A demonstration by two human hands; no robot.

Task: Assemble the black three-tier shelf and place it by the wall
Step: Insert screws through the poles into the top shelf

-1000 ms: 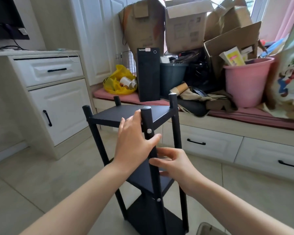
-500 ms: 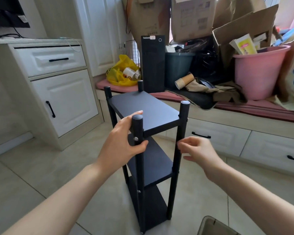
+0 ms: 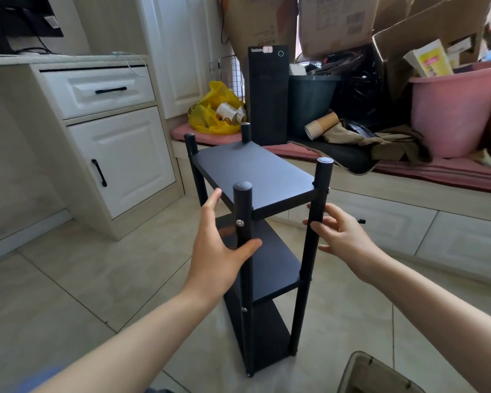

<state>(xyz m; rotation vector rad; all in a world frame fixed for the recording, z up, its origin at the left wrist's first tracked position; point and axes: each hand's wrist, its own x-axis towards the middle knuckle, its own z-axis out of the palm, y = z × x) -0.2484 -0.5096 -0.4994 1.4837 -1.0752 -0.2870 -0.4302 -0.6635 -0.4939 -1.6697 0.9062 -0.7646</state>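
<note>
Right hand (image 3: 343, 236) having closed the gap seen half a second ago, now reaching the near-right post (image 3: 321, 182) of the black three-tier shelf (image 3: 255, 171); left hand (image 3: 216, 251) having loosened its earlier wrap on the near-left post (image 3: 243, 211). Shelf is standing upright on the tiled floor (image 3: 97, 279), all three boards level, its far end pointing toward the window bench (image 3: 408, 191) and a white cabinet (image 3: 119, 154) lying off to its left. Left hand is resting against the near-left post just below the top board; its fingers (image 3: 213, 199) are stretching straight and together up along the board's edge, while the thumb (image 3: 254, 245) is lying across the post. Right hand is hovering at the near-right post below the top board; its fingertips (image 3: 316, 226) are spreading apart, loosely bent, and just touching the post without clamping it. Beyond the shelf, a black computer tower (image 3: 268, 97), a yellow bag (image 3: 207, 114), stacked paper cups (image 3: 321, 126) and a pink bucket (image 3: 454, 114) are sitting on the bench.
</note>
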